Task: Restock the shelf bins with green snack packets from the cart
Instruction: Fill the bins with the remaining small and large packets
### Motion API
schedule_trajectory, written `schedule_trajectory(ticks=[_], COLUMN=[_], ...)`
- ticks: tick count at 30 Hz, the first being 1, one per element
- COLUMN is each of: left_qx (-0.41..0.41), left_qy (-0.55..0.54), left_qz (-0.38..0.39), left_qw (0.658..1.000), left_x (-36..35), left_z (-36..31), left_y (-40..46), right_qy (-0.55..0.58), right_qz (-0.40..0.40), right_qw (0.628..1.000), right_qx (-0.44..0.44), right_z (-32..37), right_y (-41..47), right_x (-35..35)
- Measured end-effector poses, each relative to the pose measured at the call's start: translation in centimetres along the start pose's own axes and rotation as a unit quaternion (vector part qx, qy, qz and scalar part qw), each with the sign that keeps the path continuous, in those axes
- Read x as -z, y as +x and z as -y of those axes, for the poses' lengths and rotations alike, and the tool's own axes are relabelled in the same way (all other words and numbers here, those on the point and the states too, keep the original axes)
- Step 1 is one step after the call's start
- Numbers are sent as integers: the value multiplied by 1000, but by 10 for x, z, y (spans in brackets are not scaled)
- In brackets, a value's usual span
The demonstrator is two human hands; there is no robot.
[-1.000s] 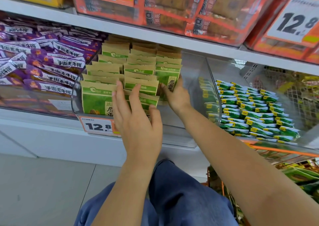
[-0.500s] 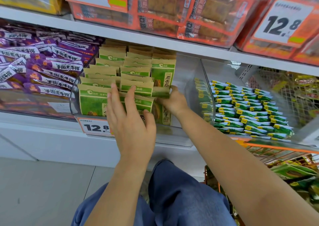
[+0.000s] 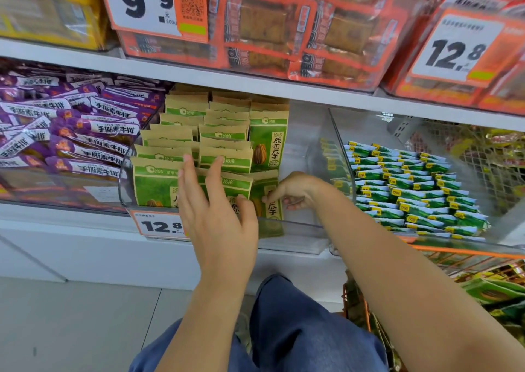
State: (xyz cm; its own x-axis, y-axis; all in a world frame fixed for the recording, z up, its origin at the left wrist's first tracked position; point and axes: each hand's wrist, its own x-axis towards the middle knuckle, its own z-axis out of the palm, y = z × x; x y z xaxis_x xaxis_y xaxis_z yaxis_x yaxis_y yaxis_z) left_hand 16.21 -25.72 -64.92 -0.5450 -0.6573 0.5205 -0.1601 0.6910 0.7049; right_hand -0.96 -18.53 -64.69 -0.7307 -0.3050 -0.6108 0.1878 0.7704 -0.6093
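Green and tan snack packets (image 3: 224,135) stand in rows inside a clear shelf bin (image 3: 301,225). My left hand (image 3: 218,215) is spread flat against the front packets, fingers apart, holding nothing. My right hand (image 3: 295,191) reaches into the bin's right side and pinches a front-row green packet (image 3: 270,201) by its edge, low in the bin. Another green packet (image 3: 268,147) stands upright behind it. The right part of the bin behind my right hand holds no packets. More green packets (image 3: 494,293) lie in the orange cart (image 3: 355,300) at lower right.
Purple snack packs (image 3: 68,135) fill the bin to the left. Small green and white sachets (image 3: 409,187) fill the bin to the right. Orange-wrapped packs (image 3: 298,30) sit on the shelf above. A 12.8 price tag (image 3: 159,225) hangs under the bin. My blue-trousered knee (image 3: 298,329) is below.
My right hand has dropped from the middle rows to the bin's front right, bringing a green packet down with it. My left hand stayed pressed on the front packets.
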Motion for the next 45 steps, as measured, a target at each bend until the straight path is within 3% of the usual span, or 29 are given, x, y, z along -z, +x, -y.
schedule_trajectory(ticks=[3, 8, 12, 15, 17, 20, 22, 24, 27, 29, 34, 37, 39, 41, 43, 45], left_qx=[5, 9, -71, -135, -185, -242, -274, -278, -236, -208, -179, -192, -200, -148, -39, 34], left_qy=[-4, 9, 2, -42, -61, -51, 0, 45, 51, 7, 7, 0, -38, -143, -286, -364], left_qz=[-3, 15, 41, 113, 178, 338, 405, 440, 461, 441, 423, 407, 387, 375, 390, 436], left_qw=[1000, 1000, 997, 984, 965, 908, 872, 853, 854, 873, 888, 893, 899, 904, 875, 822], left_x=[-1, 4, 7, 2, -8, -27, -45, -60, -69, -72, -70, -66, -64, -59, -48, -40], left_z=[-2, -9, -33, -74, -113, -171, -187, -186, -175, -171, -167, -168, -169, -174, -183, -194], left_y=[1, -3, -19, -44, -67, -108, -133, -149, -158, -158, -156, -157, -157, -153, -148, -137], right_qy=[4, 17, 6, -35, -101, -197, -270, -294, -258, -240, -366, -377, -339, -207, 71, 312], right_qz=[5, -68, -162, -252, -302, -361, -412, -435, -402, -407, -418, -382, -405, -448, -429, -312], right_qw=[1000, 991, 954, 926, 918, 907, 870, 848, 872, 873, 806, 812, 822, 858, 900, 889], right_qx=[20, 111, 252, 281, 236, 90, -23, -75, -106, -122, -206, -227, -215, -143, 11, 125], right_z=[2, 0, -40, -97, -143, -221, -272, -311, -347, -355, -339, -328, -319, -305, -282, -251], right_y=[-12, -57, -132, -191, -218, -234, -240, -247, -250, -245, -231, -229, -237, -251, -268, -280], right_x=[5, 7, 22, 49, 76, 124, 150, 168, 183, 186, 182, 177, 176, 177, 170, 155])
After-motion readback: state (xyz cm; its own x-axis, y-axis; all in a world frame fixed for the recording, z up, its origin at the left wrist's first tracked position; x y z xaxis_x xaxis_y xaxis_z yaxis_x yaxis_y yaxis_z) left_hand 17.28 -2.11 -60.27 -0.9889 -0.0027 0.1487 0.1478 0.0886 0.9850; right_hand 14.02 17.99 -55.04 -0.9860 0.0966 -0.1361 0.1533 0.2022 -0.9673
